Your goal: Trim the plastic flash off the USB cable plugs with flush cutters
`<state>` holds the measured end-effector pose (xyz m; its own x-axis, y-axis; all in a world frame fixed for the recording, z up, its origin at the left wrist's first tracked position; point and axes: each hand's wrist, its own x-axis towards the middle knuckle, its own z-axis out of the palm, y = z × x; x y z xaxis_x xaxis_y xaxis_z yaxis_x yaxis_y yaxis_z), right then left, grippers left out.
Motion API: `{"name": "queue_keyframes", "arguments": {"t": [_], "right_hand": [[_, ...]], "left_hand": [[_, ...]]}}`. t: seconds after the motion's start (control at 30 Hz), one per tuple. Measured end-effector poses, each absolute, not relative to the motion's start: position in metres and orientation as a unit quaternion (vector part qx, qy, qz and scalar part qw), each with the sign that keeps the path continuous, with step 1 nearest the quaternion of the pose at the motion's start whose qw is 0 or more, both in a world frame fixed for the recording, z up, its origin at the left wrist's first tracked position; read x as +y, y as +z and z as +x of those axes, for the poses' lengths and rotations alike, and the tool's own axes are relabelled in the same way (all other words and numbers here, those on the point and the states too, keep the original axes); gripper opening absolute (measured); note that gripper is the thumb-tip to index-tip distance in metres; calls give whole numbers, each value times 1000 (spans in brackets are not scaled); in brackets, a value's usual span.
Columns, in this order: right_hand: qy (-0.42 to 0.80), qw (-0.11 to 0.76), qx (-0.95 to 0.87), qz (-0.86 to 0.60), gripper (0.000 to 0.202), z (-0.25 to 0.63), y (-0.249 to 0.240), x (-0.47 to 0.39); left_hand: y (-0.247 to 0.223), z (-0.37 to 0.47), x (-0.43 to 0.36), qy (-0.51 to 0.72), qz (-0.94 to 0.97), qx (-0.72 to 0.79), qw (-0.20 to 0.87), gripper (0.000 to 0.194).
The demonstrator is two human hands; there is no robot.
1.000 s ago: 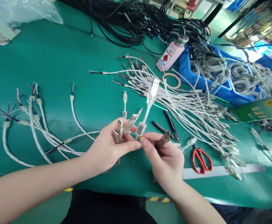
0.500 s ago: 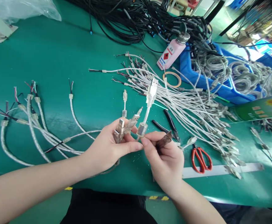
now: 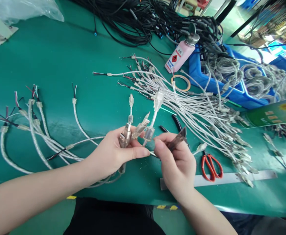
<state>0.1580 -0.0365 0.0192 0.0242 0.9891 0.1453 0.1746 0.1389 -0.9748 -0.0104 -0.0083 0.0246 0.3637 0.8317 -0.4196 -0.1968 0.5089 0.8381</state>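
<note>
Several USB cables (image 3: 125, 137) with clear plugs are gripped in my left hand (image 3: 119, 151), their plug ends pointing up above the fingers. One longer USB plug (image 3: 159, 98) stands up between the two hands. My right hand (image 3: 177, 163) is closed round a small dark flat tool (image 3: 178, 138), which looks like a blade. A thin cable section runs from the left fingertips to the right fingers. Cable tails with bare coloured wires (image 3: 37, 94) lie on the green table to the left.
Black pliers (image 3: 177, 124), red-handled scissors (image 3: 211, 168) and a steel ruler (image 3: 262, 176) lie to the right. Beyond are a pile of white cables (image 3: 192, 107), a tape ring (image 3: 188, 85), a pink bottle (image 3: 180, 56), blue bins (image 3: 233, 98) and black cables (image 3: 123, 19).
My right hand has moved slightly right, away from my left, and the dark tool has moved with it. The long USB plug has dipped slightly.
</note>
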Motion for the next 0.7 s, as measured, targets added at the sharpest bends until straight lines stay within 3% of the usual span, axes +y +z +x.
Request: {"name": "queue_keyframes", "arguments": {"t": [0.13,0.3,0.43,0.6,0.7], "right_hand": [[548,506,-454,-488,19,163,15,-29],[625,520,-368,-450,18,164,19,-22],[673,495,-373,-404,15,167,21,-21],[659,446,-450,-404,11,169,21,-19],[585,471,-490,-443,6,168,19,-21]], "left_hand": [[25,-10,-7,314,361,430,766,31],[25,-10,-6,246,395,375,802,19],[23,-10,-5,246,356,318,844,21],[23,-6,-6,264,311,327,852,21],[24,-5,-5,293,273,356,844,23]]}}
